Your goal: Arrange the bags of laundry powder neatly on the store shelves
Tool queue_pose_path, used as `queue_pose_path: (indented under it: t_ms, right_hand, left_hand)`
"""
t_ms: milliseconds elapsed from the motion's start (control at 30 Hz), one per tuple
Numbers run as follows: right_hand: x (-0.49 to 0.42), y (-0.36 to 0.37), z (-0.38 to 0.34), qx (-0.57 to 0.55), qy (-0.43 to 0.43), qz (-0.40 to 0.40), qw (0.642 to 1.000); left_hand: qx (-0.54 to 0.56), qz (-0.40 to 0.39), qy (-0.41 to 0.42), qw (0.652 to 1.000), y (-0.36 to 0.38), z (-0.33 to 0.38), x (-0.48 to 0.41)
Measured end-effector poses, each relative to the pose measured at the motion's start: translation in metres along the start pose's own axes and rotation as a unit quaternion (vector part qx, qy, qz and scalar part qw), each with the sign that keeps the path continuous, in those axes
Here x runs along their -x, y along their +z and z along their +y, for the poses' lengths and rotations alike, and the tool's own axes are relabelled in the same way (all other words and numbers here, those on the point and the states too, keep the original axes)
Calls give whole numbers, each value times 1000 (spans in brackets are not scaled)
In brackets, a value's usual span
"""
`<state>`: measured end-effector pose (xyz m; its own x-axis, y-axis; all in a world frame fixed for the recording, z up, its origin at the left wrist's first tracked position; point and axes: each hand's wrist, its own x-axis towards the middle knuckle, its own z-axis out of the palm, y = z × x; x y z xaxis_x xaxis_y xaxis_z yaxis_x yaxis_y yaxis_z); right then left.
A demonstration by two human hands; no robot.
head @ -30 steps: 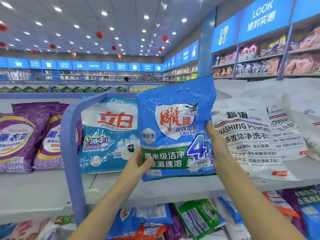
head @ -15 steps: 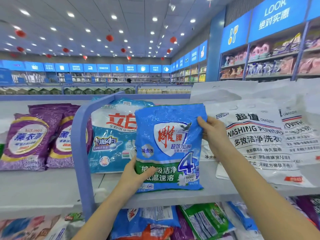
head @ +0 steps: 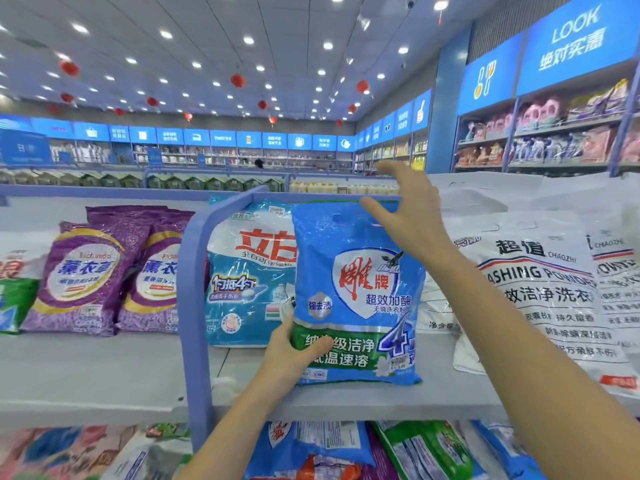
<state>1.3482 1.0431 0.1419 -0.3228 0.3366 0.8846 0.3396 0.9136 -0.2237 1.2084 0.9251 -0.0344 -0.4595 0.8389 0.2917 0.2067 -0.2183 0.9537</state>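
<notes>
The top shelf (head: 104, 368) is split by a blue divider frame (head: 194, 306). Left of the frame stand two purple bags (head: 83, 271), side by side and leaning back. Right of it, the blue bag of laundry powder (head: 356, 292) stands upright near the front edge, its bottom on the shelf board. It overlaps the right side of a pale blue and white bag (head: 249, 271) standing just behind it.

The left hand (head: 294, 355) grips the blue bag's lower left corner, thumb curled across the green band on the front. The right hand (head: 412, 216) is up at the bag's top right corner with the fingers spread wide and holding nothing. From this angle I can't quite say whether its thumb touches the top of the bag.

To the right lie big white bags (head: 540, 289), tilted back. The right forearm crosses the nearest one and hides the start of its printed lines. At the far left a green and white bag (head: 14, 296) is cut off by the edge of the view. On the tier below, a jumble of blue, green and orange packs (head: 426, 448) shows only their tops, and their print is too blurred to read.
</notes>
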Motion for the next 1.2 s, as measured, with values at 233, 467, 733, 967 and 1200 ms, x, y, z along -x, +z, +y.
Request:
queue_pose_path:
  t_ms: [233, 467, 733, 967, 1200]
  right_hand:
    - [-35, 30, -30, 94, 55, -158, 981]
    - [-1, 10, -8, -37, 22, 67, 997]
    - [134, 20, 53, -206, 356, -73, 909]
    - [152, 42, 40, -335, 388, -52, 857]
    - [150, 21, 10, -295, 343, 23, 891]
  left_hand:
    - [29, -2, 4, 1000, 0, -2, -1]
    - [40, 27, 1, 999, 2, -1, -3]
    - [17, 47, -5, 999, 4, 2, -5]
    - [11, 58, -24, 998, 3, 8, -1]
    - [11, 54, -30, 998, -4, 29, 32]
